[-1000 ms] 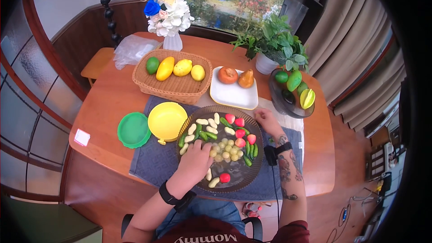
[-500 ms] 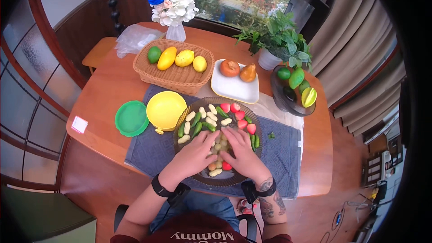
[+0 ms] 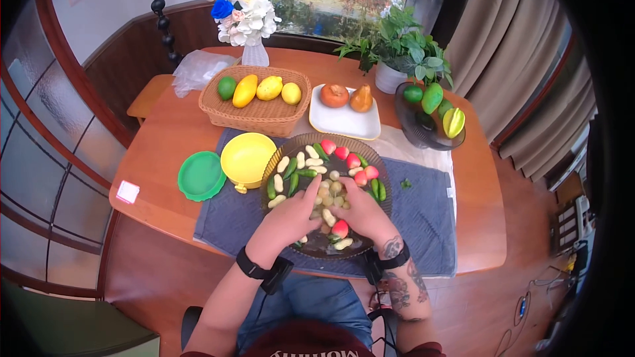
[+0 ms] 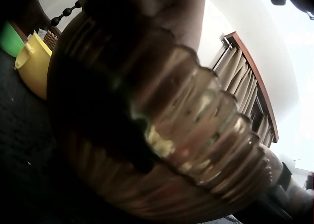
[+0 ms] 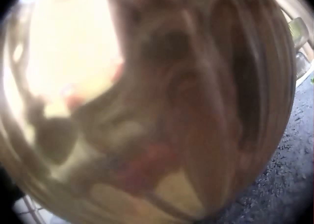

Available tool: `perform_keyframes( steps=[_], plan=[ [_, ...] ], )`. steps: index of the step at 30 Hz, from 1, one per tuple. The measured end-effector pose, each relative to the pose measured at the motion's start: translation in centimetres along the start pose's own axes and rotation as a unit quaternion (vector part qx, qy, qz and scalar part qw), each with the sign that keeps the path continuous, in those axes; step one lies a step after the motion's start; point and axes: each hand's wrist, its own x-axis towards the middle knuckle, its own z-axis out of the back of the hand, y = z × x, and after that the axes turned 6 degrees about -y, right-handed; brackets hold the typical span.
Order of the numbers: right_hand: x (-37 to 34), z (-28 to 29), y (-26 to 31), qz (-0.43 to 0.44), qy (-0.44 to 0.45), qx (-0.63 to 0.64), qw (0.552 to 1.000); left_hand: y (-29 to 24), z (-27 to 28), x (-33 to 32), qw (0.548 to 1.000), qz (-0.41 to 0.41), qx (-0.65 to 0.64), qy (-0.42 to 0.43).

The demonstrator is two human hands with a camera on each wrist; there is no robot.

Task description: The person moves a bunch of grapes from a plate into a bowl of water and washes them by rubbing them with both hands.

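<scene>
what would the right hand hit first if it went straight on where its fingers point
Likely a pale grape, just ahead of the right hand in the head view, though depth is unclear.

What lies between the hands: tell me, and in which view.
Grapes, a peanut and a red piece lie between the left hand and right hand in the head view.

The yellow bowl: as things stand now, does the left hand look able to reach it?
Likely yes: the left hand is over the brown dish, the yellow bowl stands beside that dish's left edge, and nothing tall seems to block the way.
</scene>
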Motion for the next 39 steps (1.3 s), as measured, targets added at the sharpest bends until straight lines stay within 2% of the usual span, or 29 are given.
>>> perform_keyframes(
  steps=[2,4,6,8,10,12,14,15,18,20,23,24,25,29,31,32,34,36,38,39],
  plan=[
    [0.0,0.3,1.0,-0.037,0.025,0.043,0.998,-0.6,0.6,-0.1,1.000,0.012,0.017,0.004],
    [-0.2,0.1,0.9,-0.011,-0.019,0.073,0.997,-0.8,0.7,-0.1,0.999,0.034,0.015,-0.011],
    [0.2,0.0,0.3,0.024,-0.096,0.140,0.985,-0.5,0.4,0.0,0.999,0.018,0.026,-0.037],
    [0.8,0.1,0.2,0.002,-0.114,0.152,0.982,-0.3,0.2,-0.1,0.996,-0.009,0.033,-0.083],
    [0.8,0.8,0.6,-0.054,-0.100,0.338,0.934,-0.6,0.5,0.0,0.997,0.023,0.049,-0.052],
    [0.7,0.7,0.8,-0.046,-0.102,0.371,0.922,-0.6,0.6,0.0,0.996,0.055,0.063,-0.021],
    [0.6,0.5,0.8,0.029,-0.095,0.326,0.940,-0.3,0.5,0.1,0.998,0.006,0.056,-0.022],
    [0.8,0.3,0.4,0.057,-0.088,0.344,0.933,-0.3,0.5,0.2,0.998,0.003,0.059,-0.022],
    [0.7,0.1,0.4,0.061,-0.059,0.335,0.938,-1.1,0.5,-0.4,0.998,0.021,0.036,-0.046],
    [0.8,0.2,0.6,0.071,-0.061,0.324,0.942,-1.2,0.4,-0.5,0.997,0.004,0.026,-0.077],
    [0.7,0.6,0.8,0.073,-0.102,0.258,0.958,-1.8,0.7,-0.5,0.996,0.021,0.065,-0.061],
    [0.9,0.4,0.1,0.122,-0.155,0.130,0.972,-1.8,0.8,-0.5,0.996,0.025,0.065,-0.064],
    [0.9,0.1,-0.3,0.169,-0.204,0.001,0.964,-1.9,0.7,-0.6,0.996,0.015,0.057,-0.066],
    [0.0,-1.1,-0.3,0.120,-0.164,-0.091,0.975,-1.7,0.7,-0.6,0.998,0.010,0.044,-0.051],
    [-0.4,-1.8,-0.4,0.109,-0.123,-0.207,0.965,-1.7,0.8,-0.5,0.999,0.012,0.035,-0.038],
    [-0.4,-1.6,-0.1,0.107,-0.121,-0.206,0.965,-1.7,0.8,-0.5,0.999,-0.010,0.033,-0.040],
    [-0.7,-0.9,0.8,0.060,0.000,-0.143,0.988,-1.9,0.9,-0.8,0.999,-0.029,0.028,-0.036],
    [-0.6,-0.7,0.6,0.060,0.000,-0.142,0.988,-2.2,1.3,-0.7,1.000,-0.009,0.018,0.013],
    [-0.5,0.1,0.8,-0.048,0.073,0.008,0.996,-2.2,1.3,-0.5,1.000,-0.016,0.009,0.008],
    [-0.5,0.0,0.5,-0.051,0.073,0.009,0.996,-2.4,1.6,-0.5,1.000,-0.011,0.010,0.022]
  ],
)
